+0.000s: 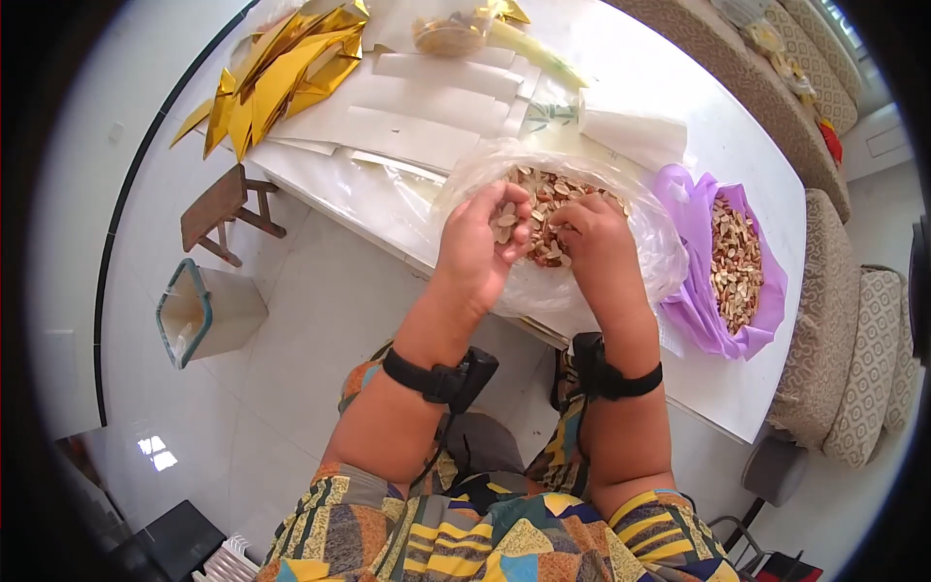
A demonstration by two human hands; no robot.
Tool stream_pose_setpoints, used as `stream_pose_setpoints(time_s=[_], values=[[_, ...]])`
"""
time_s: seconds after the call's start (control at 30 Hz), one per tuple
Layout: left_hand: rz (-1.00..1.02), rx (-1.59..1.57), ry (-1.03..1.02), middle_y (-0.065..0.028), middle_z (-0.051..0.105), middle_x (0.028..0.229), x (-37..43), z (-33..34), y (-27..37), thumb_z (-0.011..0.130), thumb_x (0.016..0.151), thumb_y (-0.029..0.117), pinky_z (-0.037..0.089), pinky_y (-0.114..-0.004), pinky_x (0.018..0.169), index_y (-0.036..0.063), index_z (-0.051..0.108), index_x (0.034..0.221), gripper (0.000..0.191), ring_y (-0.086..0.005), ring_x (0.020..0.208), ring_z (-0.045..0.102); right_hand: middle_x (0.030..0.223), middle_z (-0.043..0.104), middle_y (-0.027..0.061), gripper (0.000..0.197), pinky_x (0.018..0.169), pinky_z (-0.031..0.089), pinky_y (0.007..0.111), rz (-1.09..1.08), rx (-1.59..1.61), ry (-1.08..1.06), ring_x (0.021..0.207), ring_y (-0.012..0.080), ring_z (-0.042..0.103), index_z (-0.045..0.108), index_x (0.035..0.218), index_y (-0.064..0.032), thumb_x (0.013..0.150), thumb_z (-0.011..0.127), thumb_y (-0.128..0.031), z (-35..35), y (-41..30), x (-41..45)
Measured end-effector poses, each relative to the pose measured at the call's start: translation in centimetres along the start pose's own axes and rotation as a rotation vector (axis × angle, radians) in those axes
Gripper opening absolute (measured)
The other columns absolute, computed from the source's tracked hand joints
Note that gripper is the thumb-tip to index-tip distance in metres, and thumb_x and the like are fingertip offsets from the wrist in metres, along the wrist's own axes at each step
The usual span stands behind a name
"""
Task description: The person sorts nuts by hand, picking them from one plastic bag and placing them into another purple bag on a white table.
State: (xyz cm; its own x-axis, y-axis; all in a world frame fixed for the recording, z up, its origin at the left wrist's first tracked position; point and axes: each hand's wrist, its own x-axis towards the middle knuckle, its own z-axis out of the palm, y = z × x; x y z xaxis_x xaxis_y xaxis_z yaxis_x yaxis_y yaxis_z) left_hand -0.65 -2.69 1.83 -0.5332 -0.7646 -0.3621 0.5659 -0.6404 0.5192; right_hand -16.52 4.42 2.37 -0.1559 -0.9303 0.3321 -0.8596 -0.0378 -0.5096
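A clear plastic bag (647, 251) lies wide-mouthed on the white table, filled with pale and reddish-brown pieces (549, 251) that look like split nuts or seeds. My left hand (476, 236) is cupped at the bag's left side, holding several pale pieces (505, 222) against its curled fingers. Over the right part of the heap, my right hand (600, 236) has its fingers bent down among the pieces; whether it pinches one is hidden. To the right, a purple plastic bag (687, 269) holds more similar pale pieces (736, 265).
Gold foil folded paper (291, 80) and white sheets (414, 131) cover the table's far left. A white paper roll (633, 131) lies behind the clear bag. On the floor at left are a wooden stool (218, 204) and a waste bin (233, 313). A patterned sofa (814, 320) borders the right.
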Motion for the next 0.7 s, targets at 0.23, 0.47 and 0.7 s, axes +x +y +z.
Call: stream_pose_setpoints(time_s=[0.23,0.47,0.7], values=[[-0.056,0.114,-0.086,-0.0088,0.066,0.096,0.0,-0.1,-0.7,0.046,0.110,0.026,0.050,-0.027,0.063,0.0004,0.065,0.110,0.031,-0.0189,0.080,0.065,0.093,0.071,0.0156,0.013,0.077,0.055,0.041,0.161,0.196,0.146,0.087,0.0344,0.067,0.072,0.096,-0.0011,0.084,0.069,0.002,-1.2,0.5,0.3],[-0.081,0.174,-0.042,-0.0085,0.067,0.098,-0.6,1.0,-0.8,0.045,0.110,0.026,0.055,-0.029,0.070,-0.0009,0.064,0.116,0.034,-0.0198,0.084,0.067,0.093,0.073,0.0143,0.015,0.074,0.055,0.035,0.172,0.336,0.207,0.083,0.0285,0.070,0.074,0.099,-0.0017,0.087,0.067,0.002,-2.2,-1.6,0.8],[-0.093,0.143,-0.066,-0.0072,0.066,0.106,-0.7,1.4,-1.2,0.041,0.111,0.027,0.056,-0.032,0.072,0.0025,0.062,0.120,0.033,-0.0194,0.089,0.066,0.093,0.073,0.0111,0.018,0.068,0.059,0.033,0.017,0.403,0.155,0.083,0.0239,0.071,0.075,0.101,-0.0042,0.088,0.066,0.004,-1.9,-3.2,0.6]])
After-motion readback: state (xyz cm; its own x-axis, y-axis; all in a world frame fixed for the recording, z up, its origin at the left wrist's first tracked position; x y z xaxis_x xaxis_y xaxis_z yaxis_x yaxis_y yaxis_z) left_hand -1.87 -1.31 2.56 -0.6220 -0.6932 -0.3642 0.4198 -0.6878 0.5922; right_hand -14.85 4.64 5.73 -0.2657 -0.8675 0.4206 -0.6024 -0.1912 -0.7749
